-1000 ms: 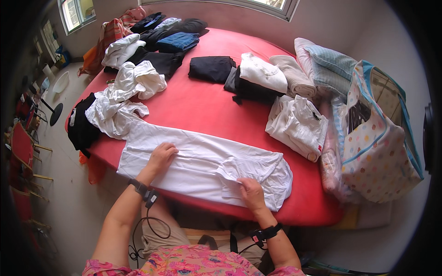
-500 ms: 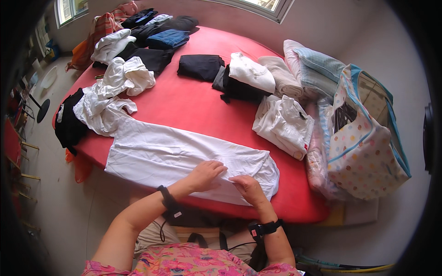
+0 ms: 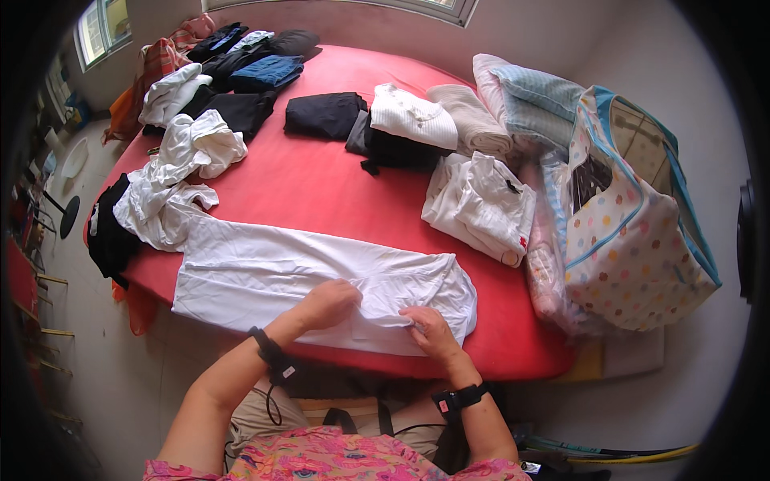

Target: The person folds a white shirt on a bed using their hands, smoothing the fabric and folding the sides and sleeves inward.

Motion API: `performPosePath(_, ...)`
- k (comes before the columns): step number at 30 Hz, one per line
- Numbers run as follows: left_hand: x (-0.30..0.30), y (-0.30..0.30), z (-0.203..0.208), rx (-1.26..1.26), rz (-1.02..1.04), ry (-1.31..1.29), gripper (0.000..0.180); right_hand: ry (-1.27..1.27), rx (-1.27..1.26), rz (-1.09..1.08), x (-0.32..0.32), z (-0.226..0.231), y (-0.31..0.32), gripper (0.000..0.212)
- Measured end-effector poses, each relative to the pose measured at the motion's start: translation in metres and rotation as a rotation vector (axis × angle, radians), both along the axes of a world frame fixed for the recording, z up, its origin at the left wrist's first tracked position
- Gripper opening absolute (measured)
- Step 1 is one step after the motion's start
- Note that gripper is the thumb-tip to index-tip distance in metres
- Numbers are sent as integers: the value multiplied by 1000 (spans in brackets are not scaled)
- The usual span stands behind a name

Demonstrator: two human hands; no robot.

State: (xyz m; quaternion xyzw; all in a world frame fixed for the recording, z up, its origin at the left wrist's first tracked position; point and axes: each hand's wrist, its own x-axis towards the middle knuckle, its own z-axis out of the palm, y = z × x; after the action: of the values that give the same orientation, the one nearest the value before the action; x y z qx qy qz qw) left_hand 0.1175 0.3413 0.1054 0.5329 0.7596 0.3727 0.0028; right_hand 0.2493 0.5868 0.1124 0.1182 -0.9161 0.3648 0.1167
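Note:
A white garment [image 3: 241, 272], perhaps a shirt, lies in a long strip along the near edge of the red-covered bed [image 3: 321, 184]. My left hand [image 3: 330, 305] rests on the middle of the strip, its fingers curled onto the fabric. To its right, my right hand [image 3: 433, 330] pinches a raised fold of the same garment between thumb and fingers. Between the two hands the cloth is lifted and wrinkled. Its rounded right end lies flat beyond my right hand. The left fingertips are partly hidden in the fabric.
Crumpled white clothes [image 3: 188, 152] and a black garment [image 3: 108, 232] lie at the left. Folded dark clothes [image 3: 325, 115], a white knit top [image 3: 413, 116] and a folded white shirt [image 3: 481, 208] sit farther back. A dotted storage bag [image 3: 634, 256] stands at the right.
My left hand has moved left along the garment, and its fingers have closed on the cloth. My right hand keeps its pinch, and the fabric between the hands is more raised.

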Motion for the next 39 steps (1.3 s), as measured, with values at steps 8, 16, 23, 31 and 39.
performPosePath(8, -27, 35, -7, -152, 497, -652, 30, -266, -226, -518, -51, -25, 12, 23)
performPosePath(16, -25, 29, -19, -24, 464, -630, 45, -234, -90, -707, -45, -25, -3, 27)
performPosePath(23, -23, 36, -30, -2, 562, -553, 44, -220, 118, -799, -48, -37, -1, 26)
performPosePath(31, -29, 33, -29, 95, 567, -641, 33, -221, -204, -733, -42, -19, -12, 28)
performPosePath(39, -27, 42, -33, 120, 569, -796, 34, -274, -494, -690, -36, -44, 11, 23)
